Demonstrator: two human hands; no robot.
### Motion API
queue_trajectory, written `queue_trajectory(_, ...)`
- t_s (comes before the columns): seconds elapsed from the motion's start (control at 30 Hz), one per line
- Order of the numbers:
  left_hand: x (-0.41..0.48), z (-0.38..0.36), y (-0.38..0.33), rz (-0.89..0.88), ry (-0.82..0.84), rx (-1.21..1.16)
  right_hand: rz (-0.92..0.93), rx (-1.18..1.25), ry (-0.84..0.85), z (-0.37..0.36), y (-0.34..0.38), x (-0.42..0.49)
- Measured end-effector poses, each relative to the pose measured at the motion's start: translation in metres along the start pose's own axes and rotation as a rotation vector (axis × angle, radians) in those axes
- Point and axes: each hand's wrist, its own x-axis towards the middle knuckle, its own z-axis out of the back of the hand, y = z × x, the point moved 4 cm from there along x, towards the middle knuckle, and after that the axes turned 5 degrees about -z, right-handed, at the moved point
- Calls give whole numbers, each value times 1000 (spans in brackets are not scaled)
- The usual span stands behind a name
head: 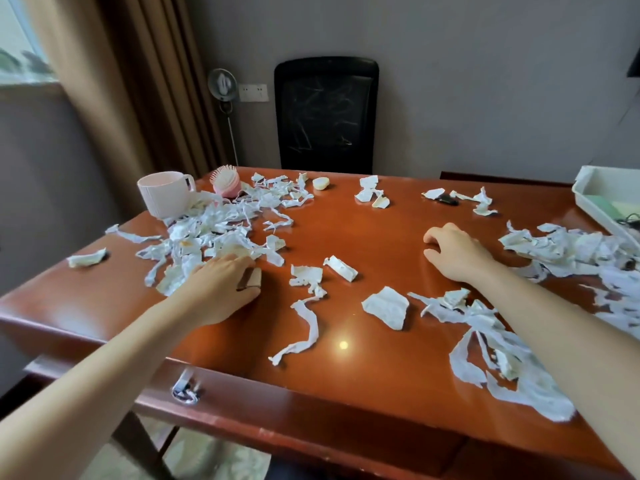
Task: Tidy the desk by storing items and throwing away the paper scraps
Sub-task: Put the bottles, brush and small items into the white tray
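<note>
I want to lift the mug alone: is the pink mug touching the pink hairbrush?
Apart. The head view shows a plain gap between the handle of the pink mug and the pink hairbrush.

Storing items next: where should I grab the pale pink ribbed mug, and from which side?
Take the pale pink ribbed mug by its handle, coming from the right as seen. It stands upright and the handle juts out on that side, toward the pink hairbrush. Since torn paper scraps crowd its base, probably stay high. The left hand is nearer.
</note>
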Motion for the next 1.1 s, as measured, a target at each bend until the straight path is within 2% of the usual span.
queue_trajectory(0.23,15,-1,5,-4,-60,90,-9,24,-138,-10,-6,6)
queue_trajectory(0.4,40,3,-14,-29,-166,4,-68,-9,-207,-13,-13,23)
queue_trajectory(0.53,68,12,-47,-118,-266,-171,-146,-1,-204,-13,-18,43)
queue_trajectory(0.6,82,12,-64,-170,-287,-339,-160,18,-188,-15,-21,54)
queue_trajectory(0.7,101,12,-86,-175,-258,-765,-196,29,-185,-16,-25,72)
queue_trajectory(0.83,123,3,-105,4,-78,-1258,-224,19,-194,-17,-29,95)
queue_trajectory(0.97,133,-7,-112,79,46,-1686,-248,-10,-194,-23,-38,121)
queue_trajectory(1.1,135,-18,-108,202,45,-1921,-237,-12,-168,-27,-41,144)
